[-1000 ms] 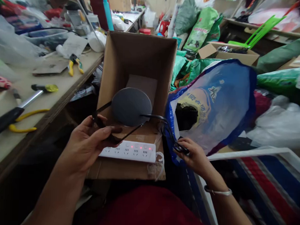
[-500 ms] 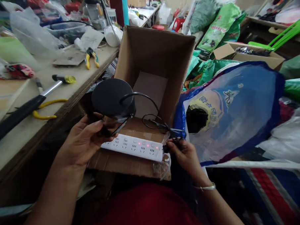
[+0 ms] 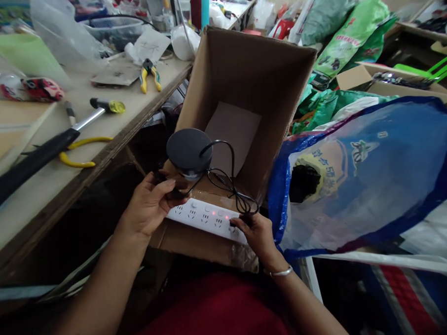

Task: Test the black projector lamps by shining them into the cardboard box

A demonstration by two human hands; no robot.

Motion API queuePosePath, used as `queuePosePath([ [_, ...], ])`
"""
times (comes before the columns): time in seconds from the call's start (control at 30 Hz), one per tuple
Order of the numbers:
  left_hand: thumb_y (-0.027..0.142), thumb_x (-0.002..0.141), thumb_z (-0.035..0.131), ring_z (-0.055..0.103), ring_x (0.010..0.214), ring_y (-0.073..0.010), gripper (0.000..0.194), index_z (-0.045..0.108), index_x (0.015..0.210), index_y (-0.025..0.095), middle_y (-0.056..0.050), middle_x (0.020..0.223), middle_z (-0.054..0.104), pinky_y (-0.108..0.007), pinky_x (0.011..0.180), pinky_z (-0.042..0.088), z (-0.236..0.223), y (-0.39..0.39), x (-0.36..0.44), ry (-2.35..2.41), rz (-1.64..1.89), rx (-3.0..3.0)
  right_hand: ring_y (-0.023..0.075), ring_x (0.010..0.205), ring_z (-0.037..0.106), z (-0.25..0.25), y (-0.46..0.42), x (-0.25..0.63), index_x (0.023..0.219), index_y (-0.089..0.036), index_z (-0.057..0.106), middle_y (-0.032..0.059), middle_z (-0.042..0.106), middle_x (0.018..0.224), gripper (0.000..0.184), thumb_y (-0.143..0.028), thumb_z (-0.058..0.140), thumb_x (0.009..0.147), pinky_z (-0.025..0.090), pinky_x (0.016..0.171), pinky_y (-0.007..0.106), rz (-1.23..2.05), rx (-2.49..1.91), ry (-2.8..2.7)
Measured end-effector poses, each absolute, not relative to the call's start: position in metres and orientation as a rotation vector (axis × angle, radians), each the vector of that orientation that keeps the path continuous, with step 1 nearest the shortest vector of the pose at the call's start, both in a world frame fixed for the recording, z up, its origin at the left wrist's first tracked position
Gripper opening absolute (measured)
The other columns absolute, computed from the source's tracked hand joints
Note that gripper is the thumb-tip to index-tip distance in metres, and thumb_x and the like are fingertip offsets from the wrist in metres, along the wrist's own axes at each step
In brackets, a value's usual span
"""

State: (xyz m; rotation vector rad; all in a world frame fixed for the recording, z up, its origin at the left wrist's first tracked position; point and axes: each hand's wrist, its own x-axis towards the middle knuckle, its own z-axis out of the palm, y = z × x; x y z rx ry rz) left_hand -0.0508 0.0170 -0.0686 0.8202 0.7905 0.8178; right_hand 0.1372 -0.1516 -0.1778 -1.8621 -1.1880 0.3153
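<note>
My left hand (image 3: 150, 204) is closed around the dark lower part of a device with a round black disc (image 3: 189, 148) on top. I cannot make out what kind of device it is. A thin black cable (image 3: 233, 155) leaves the disc and loops down to my right hand (image 3: 257, 233). That hand pinches a black plug (image 3: 233, 223) over the right end of a white power strip (image 3: 197, 220). Whether the plug sits in a socket is hidden by the fingers. Small red lights glow on the strip, which lies across a cardboard flap.
An open cardboard box (image 3: 302, 57) stands right ahead. On the left bench (image 3: 118, 101) lie a hammer (image 3: 34, 166), yellow-handled pliers (image 3: 150, 77) and bags. A large blue-edged sack (image 3: 355, 193) gapes on the right, with a carton (image 3: 355, 77) behind it.
My right hand has moved left from the strip's end onto its right-hand sockets, bringing the plug and bunched cable. The disc device in my left hand is lower and tilted differently. The view has shifted.
</note>
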Motion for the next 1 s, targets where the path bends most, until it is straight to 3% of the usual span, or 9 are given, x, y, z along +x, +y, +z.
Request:
queuePosePath([
  [0.17,0.011,0.064,0.072,0.07,0.064,-0.0189,0.033,0.053,0.089,0.019,-0.001,0.073,0.073,-0.029,0.053,0.06,-0.085,0.022,-0.052,0.753,0.81,0.81,0.0187,0.06,0.06,-0.177,-0.153,0.132,0.072,-0.017,0.061,0.007,0.064,0.066,0.036,-0.049,0.054,0.085,0.045,0.057,0.027,0.237,-1.891,-1.305],
  [0.33,0.014,0.062,0.076,0.07,0.064,-0.019,0.039,0.056,0.095,0.02,-0.001,0.078,0.072,-0.029,0.055,0.059,-0.099,0.021,-0.049,0.739,0.749,0.774,0.0204,0.068,0.062,-0.185,-0.158,0.115,0.088,-0.018,0.06,0.009,0.065,0.076,0.023,-0.038,0.05,0.089,0.048,0.061,0.029,0.165,-1.881,-1.368],
  [0.5,0.027,0.055,0.085,0.069,0.063,-0.0208,0.054,0.06,0.103,0.024,0.0,0.081,0.071,-0.03,0.051,0.058,-0.099,0.013,-0.035,0.672,0.721,0.776,0.0182,0.061,0.061,-0.192,-0.156,0.11,0.089,-0.019,0.059,0.0064,0.063,0.072,0.016,-0.032,0.048,0.09,0.048,0.056,0.027,0.056,-1.838,-1.414],
  [0.63,0.035,0.049,0.088,0.069,0.075,-0.0244,0.066,0.063,0.11,0.028,-0.002,0.091,0.072,-0.033,0.06,0.058,-0.104,0.013,-0.03,0.64,0.727,0.794,0.0187,0.064,0.062,-0.198,-0.154,0.115,0.088,-0.019,0.059,0.006,0.062,0.074,0.016,-0.032,0.05,0.089,0.048,0.058,0.027,0.101,-1.815,-1.389],
  [0.83,0.027,0.055,0.086,0.068,0.083,-0.0205,0.054,0.065,0.104,0.029,0.0,0.097,0.072,-0.029,0.073,0.056,-0.112,0.016,-0.033,0.596,0.76,0.804,0.0189,0.068,0.058,-0.2,-0.158,0.121,0.082,-0.018,0.059,0.0047,0.058,0.077,0.019,-0.037,0.06,0.082,0.048,0.062,0.027,0.386,-1.78,-1.285],
  [1.0,0.024,0.052,0.088,0.067,0.088,-0.0203,0.055,0.065,0.102,0.028,0.001,0.101,0.07,-0.03,0.077,0.055,-0.108,0.017,-0.037,0.624,0.754,0.787,0.0175,0.068,0.059,-0.199,-0.158,0.12,0.08,-0.018,0.062,0.0048,0.057,0.077,0.014,-0.03,0.056,0.084,0.047,0.062,0.025,0.351,-1.752,-1.282],
])
